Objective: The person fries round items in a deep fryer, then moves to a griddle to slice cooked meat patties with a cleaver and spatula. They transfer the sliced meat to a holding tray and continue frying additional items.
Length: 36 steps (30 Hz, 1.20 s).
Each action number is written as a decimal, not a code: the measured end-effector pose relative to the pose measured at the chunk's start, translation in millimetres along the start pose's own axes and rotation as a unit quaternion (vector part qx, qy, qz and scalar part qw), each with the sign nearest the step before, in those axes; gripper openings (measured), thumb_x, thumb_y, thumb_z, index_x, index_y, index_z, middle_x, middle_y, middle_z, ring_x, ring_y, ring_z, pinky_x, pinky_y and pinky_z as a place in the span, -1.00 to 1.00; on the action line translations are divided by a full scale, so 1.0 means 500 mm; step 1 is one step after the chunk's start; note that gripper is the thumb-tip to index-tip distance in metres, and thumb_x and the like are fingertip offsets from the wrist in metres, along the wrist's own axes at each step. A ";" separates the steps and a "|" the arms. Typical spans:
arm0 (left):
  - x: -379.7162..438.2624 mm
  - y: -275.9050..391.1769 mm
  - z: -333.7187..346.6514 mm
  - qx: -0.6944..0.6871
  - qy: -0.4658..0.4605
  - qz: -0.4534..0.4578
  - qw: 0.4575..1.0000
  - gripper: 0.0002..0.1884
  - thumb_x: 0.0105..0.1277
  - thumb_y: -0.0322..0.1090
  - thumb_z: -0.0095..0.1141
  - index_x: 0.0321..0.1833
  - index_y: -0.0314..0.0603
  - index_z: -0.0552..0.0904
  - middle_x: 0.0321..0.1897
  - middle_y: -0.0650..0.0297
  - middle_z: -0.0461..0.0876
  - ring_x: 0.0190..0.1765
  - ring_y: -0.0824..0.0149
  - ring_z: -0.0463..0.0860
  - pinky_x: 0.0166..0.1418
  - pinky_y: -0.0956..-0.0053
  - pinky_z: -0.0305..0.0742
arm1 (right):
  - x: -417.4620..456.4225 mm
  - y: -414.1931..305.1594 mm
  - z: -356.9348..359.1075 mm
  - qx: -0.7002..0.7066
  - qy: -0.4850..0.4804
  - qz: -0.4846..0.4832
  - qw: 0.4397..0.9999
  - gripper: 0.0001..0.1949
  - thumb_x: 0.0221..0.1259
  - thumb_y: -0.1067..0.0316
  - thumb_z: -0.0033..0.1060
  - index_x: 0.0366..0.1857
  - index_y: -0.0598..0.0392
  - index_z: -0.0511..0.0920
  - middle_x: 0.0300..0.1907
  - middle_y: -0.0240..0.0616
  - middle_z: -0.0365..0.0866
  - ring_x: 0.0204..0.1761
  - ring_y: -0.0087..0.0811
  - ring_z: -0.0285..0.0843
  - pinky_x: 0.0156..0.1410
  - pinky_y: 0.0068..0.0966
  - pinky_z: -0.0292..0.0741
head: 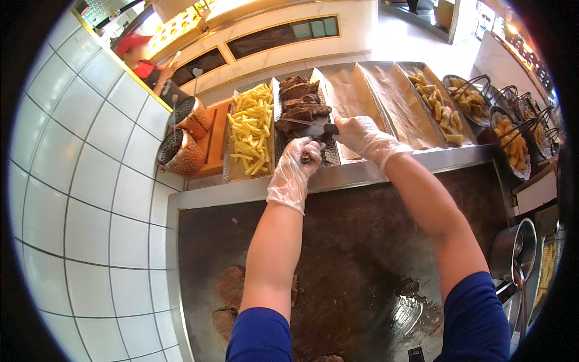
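Observation:
Both my hands wear clear plastic gloves and reach over the far edge of a flat griddle [362, 235]. My right hand [364, 135] grips the black handle of a knife [331, 129], whose blade points left across browned meat slices [301, 102] in a hammered metal tray. My left hand [299, 158] is curled at the near end of that tray, closed around a dark thing that is mostly hidden. French fries [252, 126] fill the tray to the left. Pieces of meat [230, 280] lie on the griddle, partly behind my left forearm.
Paper-lined trays [353, 99] and one with potato wedges [436, 106] stand to the right, then baskets of fried food [511, 138]. Copper-coloured pots [183, 151] stand at left beside a tiled wall [90, 181]. A steel saucepan [506, 253] is at right. A person in a red cap stands beyond.

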<state>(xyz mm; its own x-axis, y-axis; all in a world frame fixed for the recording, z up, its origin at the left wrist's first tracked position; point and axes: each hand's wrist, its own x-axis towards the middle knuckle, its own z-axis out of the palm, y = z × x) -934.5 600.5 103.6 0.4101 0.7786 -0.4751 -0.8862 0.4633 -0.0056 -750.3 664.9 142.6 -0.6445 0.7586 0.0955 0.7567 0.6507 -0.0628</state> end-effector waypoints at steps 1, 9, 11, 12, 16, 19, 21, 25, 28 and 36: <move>-0.012 -0.022 0.005 0.000 -0.005 0.001 1.000 -0.69 0.48 -0.35 -0.21 -0.03 -0.63 0.29 -0.63 0.40 0.39 -0.71 0.58 0.37 -0.63 0.69 0.32 | 0.001 0.004 -0.001 -0.013 0.003 0.009 1.000 -0.62 0.24 -0.03 0.11 -0.13 0.08 0.54 -0.47 -0.04 0.67 -0.37 -0.08 0.69 -0.24 -0.20 0.59; -0.321 -0.246 0.036 0.260 0.067 0.124 0.955 -0.64 0.52 -0.22 -0.13 0.02 -0.53 0.42 -0.66 0.56 0.22 -0.72 0.69 0.16 -0.65 0.74 0.08 | -0.105 0.024 -0.017 0.162 0.008 0.163 0.973 -0.53 0.25 -0.10 0.11 -0.02 0.11 0.54 -0.28 0.02 0.70 -0.16 -0.05 0.70 -0.07 -0.18 0.60; -0.500 -0.309 0.041 0.297 0.067 0.158 0.939 -0.62 0.49 -0.22 -0.06 0.09 -0.52 0.44 -0.61 0.57 0.19 -0.66 0.69 0.11 -0.58 0.75 0.04 | -0.193 -0.018 -0.078 0.184 -0.001 0.184 0.966 -0.52 0.24 -0.11 0.14 -0.02 0.12 0.54 -0.27 0.03 0.69 -0.16 -0.04 0.69 -0.07 -0.18 0.59; -0.561 -0.310 0.005 0.329 0.106 0.117 0.931 -0.62 0.50 -0.19 -0.08 0.08 -0.47 0.47 -0.63 0.56 0.20 -0.67 0.69 0.13 -0.59 0.74 0.04 | -0.243 -0.041 -0.105 0.193 -0.010 0.195 0.962 -0.51 0.23 -0.11 0.16 -0.03 0.13 0.54 -0.27 0.04 0.69 -0.17 -0.04 0.69 -0.07 -0.17 0.59; -0.807 -0.455 -0.056 0.317 0.236 0.135 0.909 -0.63 0.51 -0.19 -0.14 0.11 -0.41 0.47 -0.65 0.50 0.23 -0.72 0.62 0.14 -0.65 0.65 0.05 | -0.388 -0.014 -0.117 0.256 0.032 0.233 0.938 -0.52 0.19 0.01 0.23 0.01 0.21 0.51 -0.33 0.08 0.66 -0.27 -0.09 0.69 -0.15 -0.24 0.58; -0.954 -0.555 -0.148 0.275 0.269 0.133 0.913 -0.61 0.50 -0.16 -0.12 0.16 -0.36 0.45 -0.66 0.49 0.22 -0.73 0.59 0.14 -0.67 0.62 0.05 | -0.415 -0.029 -0.168 0.393 -0.007 0.324 0.861 -0.56 0.19 0.13 0.21 0.03 0.25 0.48 -0.41 0.01 0.65 -0.42 -0.18 0.67 -0.32 -0.28 0.57; -1.007 -0.612 -0.179 0.230 0.288 0.142 0.919 -0.59 0.50 -0.14 -0.12 0.20 -0.34 0.44 -0.66 0.47 0.23 -0.74 0.57 0.16 -0.68 0.61 0.05 | -0.385 -0.019 -0.170 0.451 -0.004 0.355 0.819 -0.58 0.19 0.20 0.18 0.04 0.27 0.46 -0.46 -0.05 0.63 -0.51 -0.25 0.63 -0.44 -0.31 0.53; -1.067 -0.698 -0.174 0.192 0.214 0.160 0.944 -0.60 0.50 -0.14 -0.08 0.23 -0.28 0.47 -0.52 0.48 0.47 -0.62 0.64 0.33 -0.57 0.76 0.25 | -0.275 -0.039 -0.095 0.413 0.061 0.326 0.848 -0.68 0.19 0.22 0.07 -0.09 0.24 0.54 -0.38 0.09 0.66 -0.38 -0.07 0.68 -0.27 -0.19 0.58; -1.060 -0.733 -0.111 0.171 0.383 0.158 0.894 -0.63 0.50 -0.11 -0.09 0.12 -0.26 0.54 -0.74 0.57 0.16 -0.79 0.65 0.07 -0.74 0.69 -0.04 | -0.187 -0.063 -0.025 0.352 0.108 0.311 0.876 -0.65 0.25 0.18 -0.10 -0.18 0.26 0.60 -0.16 0.18 0.65 0.01 0.13 0.58 0.10 -0.11 0.51; -1.079 -0.718 -0.103 0.174 0.440 0.191 0.860 -0.72 0.49 -0.11 -0.08 -0.12 -0.16 0.58 -0.73 0.56 0.17 -0.72 0.63 0.09 -0.65 0.67 -0.03 | 0.019 -0.076 0.112 0.277 0.093 0.329 0.898 -0.67 0.37 0.22 -0.18 -0.14 0.17 0.63 -0.21 -0.08 0.70 -0.15 0.03 0.65 -0.06 -0.12 0.55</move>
<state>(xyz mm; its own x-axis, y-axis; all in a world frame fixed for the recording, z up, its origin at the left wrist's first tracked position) -848.6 -7.5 316.5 -0.3557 0.3507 -0.8663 -0.7385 0.4626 0.4905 -791.3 649.4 90.3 -0.0096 0.9998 0.0175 0.7636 0.0187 -0.6455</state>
